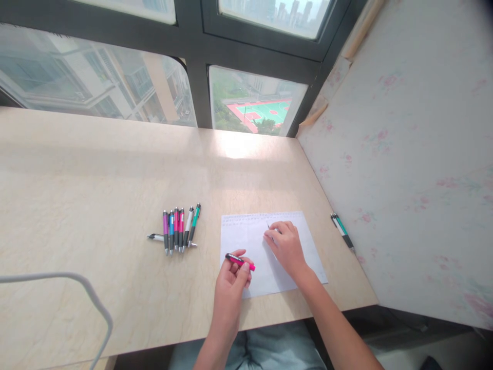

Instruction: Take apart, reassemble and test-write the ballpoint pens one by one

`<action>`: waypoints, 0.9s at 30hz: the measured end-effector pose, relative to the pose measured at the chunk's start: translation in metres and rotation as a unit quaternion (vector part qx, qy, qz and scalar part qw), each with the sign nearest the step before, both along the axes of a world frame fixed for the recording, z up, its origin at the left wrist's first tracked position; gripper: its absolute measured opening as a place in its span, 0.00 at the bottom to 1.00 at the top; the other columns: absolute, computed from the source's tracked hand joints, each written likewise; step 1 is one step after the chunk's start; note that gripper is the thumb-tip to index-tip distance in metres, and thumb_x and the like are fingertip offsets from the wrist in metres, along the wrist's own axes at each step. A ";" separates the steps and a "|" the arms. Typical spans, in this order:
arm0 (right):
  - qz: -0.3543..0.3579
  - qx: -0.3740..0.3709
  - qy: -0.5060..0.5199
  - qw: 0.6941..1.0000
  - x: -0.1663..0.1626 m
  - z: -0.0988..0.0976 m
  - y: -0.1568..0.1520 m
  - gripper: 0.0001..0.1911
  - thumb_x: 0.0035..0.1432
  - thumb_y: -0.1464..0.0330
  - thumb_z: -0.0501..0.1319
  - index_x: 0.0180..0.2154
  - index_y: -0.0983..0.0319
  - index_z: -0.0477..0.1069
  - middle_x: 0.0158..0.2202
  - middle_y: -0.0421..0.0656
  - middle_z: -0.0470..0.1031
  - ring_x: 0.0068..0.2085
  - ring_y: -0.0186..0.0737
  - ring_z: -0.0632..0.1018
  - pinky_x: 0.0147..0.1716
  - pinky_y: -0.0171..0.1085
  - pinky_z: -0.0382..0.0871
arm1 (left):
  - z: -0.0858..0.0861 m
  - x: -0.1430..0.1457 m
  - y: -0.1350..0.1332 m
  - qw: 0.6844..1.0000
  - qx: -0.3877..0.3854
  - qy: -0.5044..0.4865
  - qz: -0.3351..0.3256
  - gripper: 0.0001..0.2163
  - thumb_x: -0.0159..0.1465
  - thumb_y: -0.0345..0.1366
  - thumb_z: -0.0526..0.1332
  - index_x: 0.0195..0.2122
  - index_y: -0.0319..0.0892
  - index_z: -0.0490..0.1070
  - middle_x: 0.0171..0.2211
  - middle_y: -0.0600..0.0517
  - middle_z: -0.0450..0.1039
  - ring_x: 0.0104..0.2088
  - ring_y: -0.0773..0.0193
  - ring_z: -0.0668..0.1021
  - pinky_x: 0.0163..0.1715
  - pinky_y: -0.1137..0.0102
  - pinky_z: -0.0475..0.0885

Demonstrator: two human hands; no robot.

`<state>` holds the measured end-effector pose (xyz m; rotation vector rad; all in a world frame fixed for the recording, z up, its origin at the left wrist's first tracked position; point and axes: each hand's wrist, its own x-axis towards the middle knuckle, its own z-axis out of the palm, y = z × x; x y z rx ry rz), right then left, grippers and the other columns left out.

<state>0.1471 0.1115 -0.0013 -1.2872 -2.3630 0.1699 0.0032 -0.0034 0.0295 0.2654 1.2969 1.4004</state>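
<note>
Above the lower left of a white paper sheet, my left hand has its fingers closed on a pink pen barrel with a black clip. My right hand is over the sheet's middle, thumb and fingers pinched together around a thin, small piece. Only its narrow end shows, so its kind is unclear. Rows of faint handwriting run along the top of the paper.
Left of the paper, several coloured click pens lie side by side, with a white pen crosswise under them. Two more pens rest by the wallpapered wall. A grey cable curves at left; windows stand behind.
</note>
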 end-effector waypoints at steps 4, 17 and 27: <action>-0.014 -0.009 0.005 1.000 -0.002 -0.005 0.001 0.05 0.60 0.69 0.63 0.33 0.59 0.78 0.38 0.44 0.75 0.43 0.44 0.69 0.43 0.43 0.62 | -0.001 0.000 0.001 1.000 -0.002 -0.001 -0.001 0.22 0.52 0.43 0.70 0.46 0.40 0.71 0.32 0.50 0.75 0.26 0.68 0.71 0.27 0.74 0.66; 0.028 -0.168 0.125 0.977 -0.004 0.034 -0.081 0.09 0.64 0.69 0.56 0.44 0.59 0.72 0.36 0.45 0.75 0.37 0.42 0.74 0.37 0.38 0.66 | -0.005 0.003 0.001 0.997 -0.012 0.061 -0.041 0.20 0.54 0.45 0.69 0.46 0.41 0.73 0.32 0.50 0.75 0.29 0.66 0.73 0.29 0.73 0.68; -0.050 -0.106 0.137 0.984 -0.011 0.021 -0.103 0.06 0.63 0.71 0.56 0.36 0.60 0.72 0.29 0.42 0.73 0.33 0.40 0.73 0.35 0.37 0.63 | -0.006 0.010 -0.003 0.961 0.034 0.234 -0.140 0.15 0.61 0.43 0.63 0.46 0.42 0.75 0.36 0.49 0.77 0.34 0.61 0.77 0.37 0.68 0.71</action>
